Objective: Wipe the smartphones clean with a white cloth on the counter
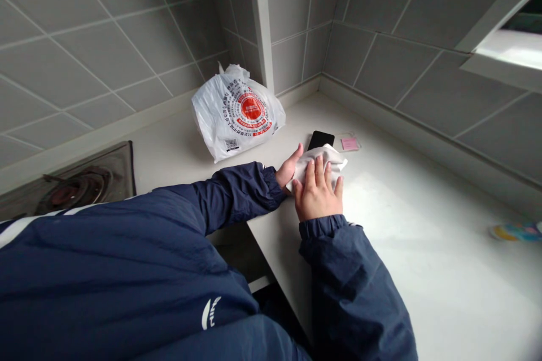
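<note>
A crumpled whitish cloth or tissue (334, 159) lies on the counter near the corner. My right hand (318, 192) presses flat on it from above, fingers spread. At the cloth's left edge is my left hand (288, 168), thumb pointing up; its other fingers are hidden by the cloth, so whether they grip anything does not show. From under the cloth's far edge sticks out a flat black object (320, 140), much like a phone. Just right of that lies a small pink tag (349, 144) with a thin cord.
A white plastic bag (237, 115) with red and black print stands by the wall. To the left is a gas hob (76, 180). A blurred colourful packet (514, 231) lies at the far right of the white counter (406, 271). Grey tiled walls meet behind.
</note>
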Tool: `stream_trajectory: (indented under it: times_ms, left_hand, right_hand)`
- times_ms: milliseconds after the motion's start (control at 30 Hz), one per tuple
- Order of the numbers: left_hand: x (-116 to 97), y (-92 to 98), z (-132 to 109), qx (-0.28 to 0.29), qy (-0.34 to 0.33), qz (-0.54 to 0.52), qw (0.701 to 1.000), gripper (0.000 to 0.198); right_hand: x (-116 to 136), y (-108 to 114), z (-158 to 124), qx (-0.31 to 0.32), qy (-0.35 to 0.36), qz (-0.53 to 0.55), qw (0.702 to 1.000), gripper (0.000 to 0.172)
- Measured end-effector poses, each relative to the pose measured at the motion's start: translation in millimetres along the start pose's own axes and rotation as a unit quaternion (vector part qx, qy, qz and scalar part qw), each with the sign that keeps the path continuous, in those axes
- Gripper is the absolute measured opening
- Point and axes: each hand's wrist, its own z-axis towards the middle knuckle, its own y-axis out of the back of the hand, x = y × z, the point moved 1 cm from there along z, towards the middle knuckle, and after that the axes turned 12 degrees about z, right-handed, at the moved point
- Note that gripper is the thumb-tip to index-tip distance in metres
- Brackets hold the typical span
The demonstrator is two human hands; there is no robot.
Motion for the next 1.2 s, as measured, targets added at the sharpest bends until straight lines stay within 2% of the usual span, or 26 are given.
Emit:
stream_trajectory:
  times_ms: [167, 333, 500, 667, 900, 1033, 1200]
  left_hand:
    - [-1, -0.1, -1, 0.025, 0.024, -0.015, 0.999, 0.080]
    - [0, -3.3, 0, 0.038, 0.017, -0.009, 0.999, 0.076]
    - [0, -0.3, -1, 0.049, 0.047, 0.008, 0.998, 0.072]
    - [1, -4.0, 1, 0.039, 0.024, -0.003, 0.999, 0.071]
    - [0, -5.6, 1, -0.024, 0.032, 0.007, 0.999, 0.070]
    - [1, -10.1, -2, -0.018, 0.044, 0.029, 0.998, 0.073]
    - [2, -19.6, -6, 0.000, 0.022, 0.083, 0.996, 0.081]
  right_hand:
    - [4, 5, -2, 0.013, -0.006, 0.001, 1.000, 0.067]
    - [-10, 14, 8, 0.007, -0.047, 0.000, 0.999, 0.068]
    - [-24, 16, 14, -0.017, -0.063, -0.013, 0.998, 0.069]
    - [-16, 10, 9, -0.030, -0.040, -0.005, 0.999, 0.070]
    - [1, 9, 2, -0.003, -0.016, -0.002, 1.000, 0.067]
    - [-3, 12, 5, -0.005, -0.019, -0.003, 1.000, 0.065]
    - [-15, 17, 12, -0.018, -0.031, 0.002, 0.999, 0.066]
